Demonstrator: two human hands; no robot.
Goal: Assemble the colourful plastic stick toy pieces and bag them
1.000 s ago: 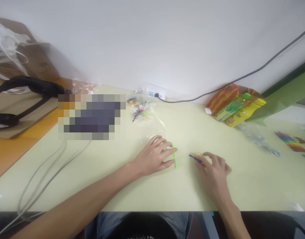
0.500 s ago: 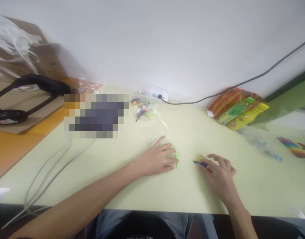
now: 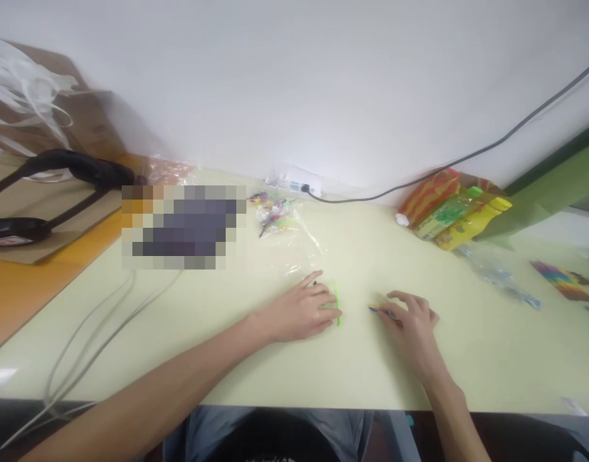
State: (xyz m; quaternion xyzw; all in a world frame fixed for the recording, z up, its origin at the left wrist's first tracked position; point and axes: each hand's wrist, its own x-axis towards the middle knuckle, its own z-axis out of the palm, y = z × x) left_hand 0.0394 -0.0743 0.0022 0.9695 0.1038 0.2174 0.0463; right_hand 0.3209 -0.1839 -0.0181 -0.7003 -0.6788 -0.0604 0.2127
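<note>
My left hand (image 3: pixel 304 311) lies flat on the table with its fingers spread. Its fingertips touch a thin bright green strip (image 3: pixel 338 305), which stands out past them and is partly hidden beneath. A tiny dark bit (image 3: pixel 315 283) shows by the raised forefinger. To the right, my right hand (image 3: pixel 414 324) is closed in a pinch just over the tabletop. Between its thumb and fingers sits a small blue and yellow piece (image 3: pixel 374 309), mostly covered and too small to name.
A clear plastic bag (image 3: pixel 294 237) with several small colourful pieces lies behind my left hand. Further left are a blurred-out dark panel (image 3: pixel 193 224) and pale cables (image 3: pixel 90 333). At the back right stand a green bottle (image 3: pixel 443 215) and a yellow packet (image 3: pixel 472 224).
My right hand has shifted a little left toward the green strip, and less of the blue and yellow piece shows. My left hand has stayed nearly still on the strip.
</note>
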